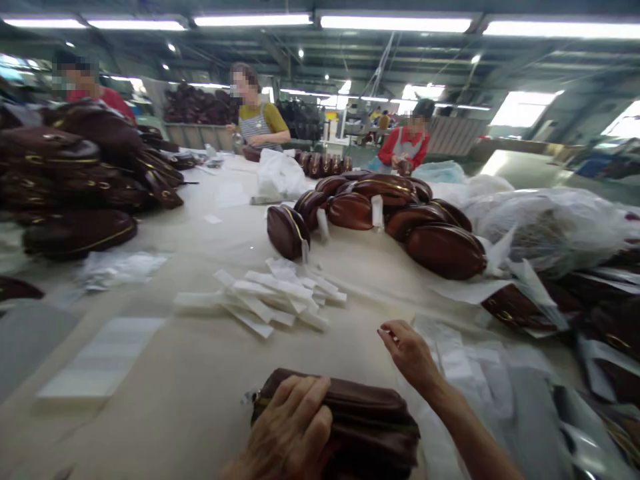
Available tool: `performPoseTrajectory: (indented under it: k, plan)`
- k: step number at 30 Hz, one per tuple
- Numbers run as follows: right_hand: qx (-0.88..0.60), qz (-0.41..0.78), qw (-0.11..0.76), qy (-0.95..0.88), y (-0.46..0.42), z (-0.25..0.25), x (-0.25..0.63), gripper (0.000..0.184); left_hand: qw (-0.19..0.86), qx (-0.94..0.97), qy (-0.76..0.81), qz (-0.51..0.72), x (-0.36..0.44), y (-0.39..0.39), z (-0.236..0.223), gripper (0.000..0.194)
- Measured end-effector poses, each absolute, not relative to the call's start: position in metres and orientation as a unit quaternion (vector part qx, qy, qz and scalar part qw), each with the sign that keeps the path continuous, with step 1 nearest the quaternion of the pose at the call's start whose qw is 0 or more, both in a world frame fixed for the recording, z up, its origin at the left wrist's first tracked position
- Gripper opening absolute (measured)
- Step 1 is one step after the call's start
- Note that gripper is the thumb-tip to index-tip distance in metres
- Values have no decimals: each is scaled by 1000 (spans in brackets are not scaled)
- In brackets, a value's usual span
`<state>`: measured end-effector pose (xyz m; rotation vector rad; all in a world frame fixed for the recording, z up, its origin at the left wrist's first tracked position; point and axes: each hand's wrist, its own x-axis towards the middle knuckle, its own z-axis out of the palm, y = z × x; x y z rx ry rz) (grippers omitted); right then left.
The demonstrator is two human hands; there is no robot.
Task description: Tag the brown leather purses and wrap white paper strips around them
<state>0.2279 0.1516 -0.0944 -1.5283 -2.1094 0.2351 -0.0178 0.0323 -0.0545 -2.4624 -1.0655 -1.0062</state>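
Dark brown pouch [370,417] lies on the pale table [195,393], on the near side of the loose white strips [273,293] and a little to their right, its long side running crosswise and a gold-coloured edge showing at its left end. Across its top lies the left hand [295,427], fingers bent over and touching the leather; whether they clench it or only press down, I cannot tell. To the right of the strips is the right hand [410,353], released and apart from the pouch, its fingers loosely curled with a small gap to the thumb. Left of the strips and nearer is a flat white paper stack [103,360]. Just beyond the strips, mostly to their right, sit plump brown pouches [380,200], several with white tags; further right is a clear plastic bundle [555,223]. Dark bags [80,167] are heaped left of the strips and beyond. Far past the strips, a person in a striped apron [257,123] works.
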Motion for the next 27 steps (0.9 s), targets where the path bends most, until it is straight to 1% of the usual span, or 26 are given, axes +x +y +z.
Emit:
performPoseTrajectory:
  k: [3,5,8,11,15,17,20,22,24,25,27]
  plan:
    - [-473,128,220,-844,187,-86,172,13,164,-845,-359,-360,-17,36,-57,21]
    - [-443,136,195,-865,208,-81,139,13,181,-838,-355,-373,-17,38,-59,25]
    - [-442,137,171,-870,232,-78,100,18,207,-822,-358,-391,-15,41,-65,26]
    - [-449,133,163,-868,241,-79,73,15,220,-801,-364,-421,-12,47,-72,23]
    - [-457,144,157,-864,242,-83,54,16,225,-788,-361,-446,-11,51,-75,21]
    - [-464,165,157,-856,239,-80,56,11,210,-802,-352,-435,-13,48,-71,19]
    - [-473,201,167,-841,225,-63,81,1,157,-828,-357,-404,-19,36,-62,19]
    - [-471,221,195,-832,206,-44,111,8,118,-829,-378,-396,-22,27,-56,19]
    - [-435,236,263,-828,179,-22,146,14,87,-829,-388,-393,-25,21,-53,19]
    - [-417,230,272,-836,162,-11,164,15,79,-829,-391,-392,-25,18,-53,19]
    - [-382,209,279,-856,128,5,194,11,84,-822,-400,-396,-24,14,-54,19]
